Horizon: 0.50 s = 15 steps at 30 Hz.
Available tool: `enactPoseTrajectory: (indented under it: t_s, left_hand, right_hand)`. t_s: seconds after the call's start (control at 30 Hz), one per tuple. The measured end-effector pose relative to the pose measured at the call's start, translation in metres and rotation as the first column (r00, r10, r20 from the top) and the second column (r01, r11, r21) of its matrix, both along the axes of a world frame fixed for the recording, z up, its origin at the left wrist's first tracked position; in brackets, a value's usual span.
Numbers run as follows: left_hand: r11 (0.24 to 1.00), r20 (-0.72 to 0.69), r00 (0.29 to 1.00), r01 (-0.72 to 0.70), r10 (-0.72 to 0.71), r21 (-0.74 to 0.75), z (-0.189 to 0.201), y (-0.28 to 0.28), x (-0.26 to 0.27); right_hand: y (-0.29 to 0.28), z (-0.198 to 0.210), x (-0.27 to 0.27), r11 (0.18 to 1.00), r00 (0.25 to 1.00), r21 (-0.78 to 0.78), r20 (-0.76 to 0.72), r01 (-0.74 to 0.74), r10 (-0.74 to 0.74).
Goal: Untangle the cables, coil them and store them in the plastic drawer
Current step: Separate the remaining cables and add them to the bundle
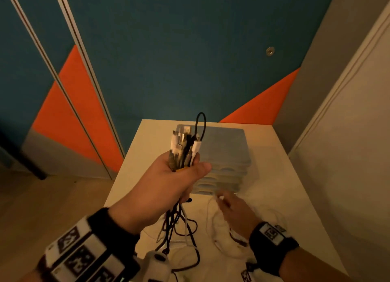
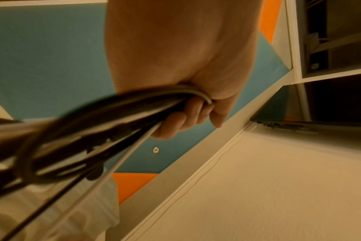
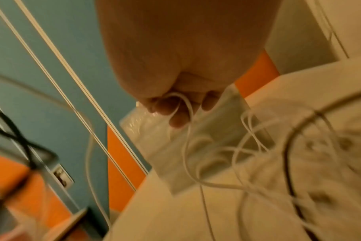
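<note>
My left hand [image 1: 168, 182] is raised above the white table [image 1: 274, 176] and grips a bundle of black and white cables [image 1: 183, 146], their plug ends sticking up out of the fist. The cable tails hang down to the table [image 1: 181, 224]; the left wrist view shows my curled fingers [image 2: 188, 114] round the same cable bundle [image 2: 93, 127]. Lower and to the right, my right hand [image 1: 234, 210] pinches a thin white cable [image 3: 188, 110] whose loops lie on the table [image 1: 219, 227]. The clear plastic drawer unit [image 1: 223, 155] stands behind both hands.
A blue and orange wall [image 1: 168, 49] rises behind the table. On the right stands a white cabinet side [image 1: 348, 134], close to the table's edge. Wooden floor [image 1: 42, 197] lies to the left. A tangle of white cables [image 3: 278, 154] covers the near table top.
</note>
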<state>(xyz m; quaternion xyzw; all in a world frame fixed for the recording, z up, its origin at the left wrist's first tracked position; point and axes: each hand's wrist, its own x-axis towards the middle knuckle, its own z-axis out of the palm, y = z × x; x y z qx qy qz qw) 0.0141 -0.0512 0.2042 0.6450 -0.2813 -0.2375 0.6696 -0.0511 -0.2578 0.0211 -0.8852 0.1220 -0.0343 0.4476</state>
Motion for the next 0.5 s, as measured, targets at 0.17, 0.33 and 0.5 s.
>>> enactPoseTrajectory:
  t_s: [0.17,0.33,0.5]
  left_hand:
    - [0.998,-0.044,0.997,-0.062,0.063,0.017,-0.018,-0.040,-0.002]
    - [0.986,-0.090,0.983,-0.163,0.161,-0.018,-0.018,-0.082,-0.011]
    - [0.983,-0.169,0.978,-0.145,0.125,-0.116,-0.008,-0.103,-0.022]
  right_hand:
    - [-0.019,0.083,0.003,0.962,0.924,0.263,0.346,0.070,-0.161]
    - [-0.016,0.137,-0.001,0.934,0.863,0.356,0.484,-0.041,-0.146]
    - [-0.005,0.150,-0.007,0.901,0.852,0.404,0.517,-0.159,-0.082]
